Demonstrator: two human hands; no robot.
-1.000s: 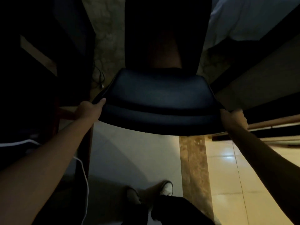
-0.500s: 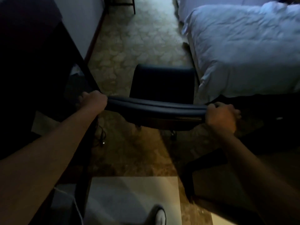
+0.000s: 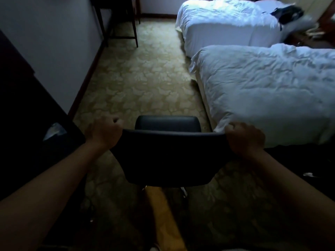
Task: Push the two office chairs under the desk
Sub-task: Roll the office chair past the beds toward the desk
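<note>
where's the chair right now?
Head view, bottom centre: the office chair stands on the carpet, its backrest gripped by the left hand and right hand, near bed on its right.

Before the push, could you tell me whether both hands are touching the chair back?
Touching: the head view shows left hand and right hand gripping the chair back's top corners.

A black office chair (image 3: 168, 156) at six o'clock stands on beige leaf-patterned carpet (image 3: 145, 84), with white-covered beds (image 3: 272, 84) at two o'clock and dark furniture (image 3: 27, 109) at nine o'clock.
</note>
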